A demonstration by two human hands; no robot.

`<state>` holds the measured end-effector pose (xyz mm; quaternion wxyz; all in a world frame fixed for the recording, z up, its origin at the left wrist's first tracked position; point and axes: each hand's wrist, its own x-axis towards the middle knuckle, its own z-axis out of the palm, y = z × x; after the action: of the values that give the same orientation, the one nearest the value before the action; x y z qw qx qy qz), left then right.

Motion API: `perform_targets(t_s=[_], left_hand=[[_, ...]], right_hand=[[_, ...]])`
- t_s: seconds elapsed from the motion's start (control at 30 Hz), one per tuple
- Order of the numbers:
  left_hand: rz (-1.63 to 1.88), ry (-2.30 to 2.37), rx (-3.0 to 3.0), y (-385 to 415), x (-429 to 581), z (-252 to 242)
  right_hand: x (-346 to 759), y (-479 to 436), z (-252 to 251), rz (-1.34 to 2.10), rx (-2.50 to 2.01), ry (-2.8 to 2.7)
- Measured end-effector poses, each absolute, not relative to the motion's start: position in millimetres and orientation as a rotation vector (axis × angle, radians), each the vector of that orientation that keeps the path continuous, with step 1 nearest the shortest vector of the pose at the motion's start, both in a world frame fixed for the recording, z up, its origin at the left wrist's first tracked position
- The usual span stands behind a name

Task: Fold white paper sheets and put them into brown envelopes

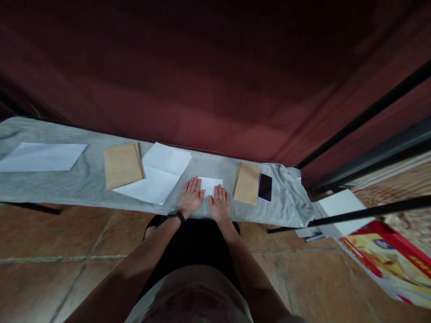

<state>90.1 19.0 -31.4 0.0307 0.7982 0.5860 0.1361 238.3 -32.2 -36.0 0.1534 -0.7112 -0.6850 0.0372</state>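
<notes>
Midway between long edges of tabletop [87,188]: small white paper [210,183], long axis apparently along them, just ahead of my palms. My left hand [191,196] flat over left end, right hand [220,205] flat at near right corner; both touching, neither grasping.

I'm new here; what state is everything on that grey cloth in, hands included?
Left hand: open, palm down on small white paper
Right hand: open, palm down, likewise
Small white paper: flat, partly covered
Creased white sheets: spread flat
Left brown stack: uneven edges
Right brown stack: slightly fanned
Phone: screen dark
Far-left white paper: flat
Grey cloth: rumpled at right end
</notes>
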Motion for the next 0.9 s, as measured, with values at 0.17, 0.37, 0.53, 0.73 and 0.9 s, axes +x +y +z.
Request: perform_targets(t_s=[0.17, 0.37, 0.53, 0.73, 0.9], left_hand=[[0.458, 1.855, 2.431, 17.0, 90.0, -32.3], [0.447, 1.857, 2.430, 6.9, 84.2, -27.2], [0.441, 1.763, 2.493, -11.7, 82.9, -23.6], [0.434, 1.547, 2.633, -34.1, 91.0, -33.3], [0.473, 1.567, 2.667, -37.2, 80.7, -43.6]], right_hand=[[241.0, -39.6, -39.5, 0.062, -2.029, -1.912], [240.6, -40.3, -41.3, 0.062, -2.029, -1.915], [238.7, -39.8, -37.4, 0.120, -2.064, -1.919], [238.1, -40.8, -33.2, 0.167, -2.049, -1.906], [237.6, -40.9, -30.5, 0.163, -2.084, -1.925]])
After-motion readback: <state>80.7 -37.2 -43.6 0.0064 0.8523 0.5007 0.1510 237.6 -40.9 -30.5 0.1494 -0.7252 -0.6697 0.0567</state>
